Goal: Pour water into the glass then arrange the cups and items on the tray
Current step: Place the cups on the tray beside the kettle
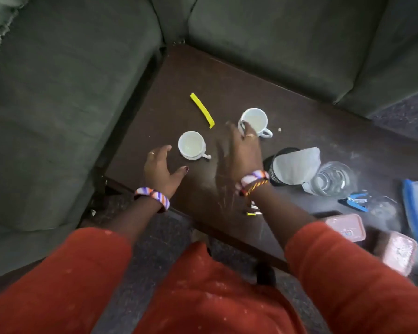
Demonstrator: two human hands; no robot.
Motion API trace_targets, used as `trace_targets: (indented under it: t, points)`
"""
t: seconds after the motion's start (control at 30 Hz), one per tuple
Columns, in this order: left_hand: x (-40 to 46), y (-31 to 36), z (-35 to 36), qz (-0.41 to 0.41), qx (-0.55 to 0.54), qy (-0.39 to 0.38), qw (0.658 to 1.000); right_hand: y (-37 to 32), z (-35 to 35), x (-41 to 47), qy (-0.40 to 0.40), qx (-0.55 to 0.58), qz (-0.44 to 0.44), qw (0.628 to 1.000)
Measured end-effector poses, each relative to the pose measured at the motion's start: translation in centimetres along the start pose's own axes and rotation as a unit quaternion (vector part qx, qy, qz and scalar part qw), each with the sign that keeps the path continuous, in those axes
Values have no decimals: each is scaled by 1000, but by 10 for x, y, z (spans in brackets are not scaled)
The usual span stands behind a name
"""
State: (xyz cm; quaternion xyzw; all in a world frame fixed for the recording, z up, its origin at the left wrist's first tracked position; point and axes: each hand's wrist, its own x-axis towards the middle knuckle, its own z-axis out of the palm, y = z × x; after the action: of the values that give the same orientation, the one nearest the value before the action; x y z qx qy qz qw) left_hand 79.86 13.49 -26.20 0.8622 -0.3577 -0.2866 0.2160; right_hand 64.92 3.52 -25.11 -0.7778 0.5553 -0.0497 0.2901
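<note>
Hands reach out over a dark brown wooden table (227,75) in the head view. At about nine o'clock from the table's middle, the left hand (161,168) hovers with fingers spread and loosely bent, holding nothing, just beside a white ceramic cup with a scalloped base (192,145) that stands upright. The right hand (239,153), blurred, lies at the centre; its fingertips (244,130) touch the near rim of a second white ceramic mug with a handle (255,121) at twelve o'clock, but whether they grip it I cannot tell. A yellow plastic strip (202,109) lies flat at eleven o'clock, apart from both cups. At three o'clock stand a clear drinking glass (331,180) and, just beside it, a black mesh holder draped with grey cloth (292,166). Green sofa cushions (65,116) border the table.
</note>
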Motion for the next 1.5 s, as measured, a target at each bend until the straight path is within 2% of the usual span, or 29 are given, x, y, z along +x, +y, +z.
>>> trace_targets:
  t: [0.07,0.17,0.23,0.33,0.4,0.57,0.67,0.77,0.9,1.07,1.2,1.33,1.43,1.5]
  points:
    - [21,1,1,19,28,-32,999,1,-4,31,25,-69,70,995]
    - [41,9,9,76,103,-90,988,11,-10,59,-38,-94,142,985]
    - [52,14,14,117,166,-138,969,16,-10,68,-93,-98,150,979]
    - [63,20,17,161,267,-193,930,19,-6,66,-84,-125,134,979]
    - [67,23,20,176,298,-189,919,18,0,59,-75,-142,124,979]
    - [63,29,15,177,274,-162,931,14,7,45,-61,-191,57,978]
    - [56,47,-6,209,253,-137,935,6,-8,36,-38,-146,38,988]
    - [52,91,-36,267,245,-122,924,-4,-49,25,9,-35,42,998]
    - [39,182,-59,383,263,-136,875,5,-134,-5,78,76,63,992]
    - [-32,324,-23,523,258,-171,794,77,-261,-76,149,69,153,974]
    - [-105,420,51,613,263,-223,711,165,-335,-145,214,60,254,941]
    - [-180,500,148,663,272,-283,637,268,-389,-208,265,60,361,892]
    - [-232,547,224,691,273,-316,589,340,-418,-241,280,65,433,854]
    - [-263,572,272,699,268,-335,572,385,-434,-256,289,71,471,830]
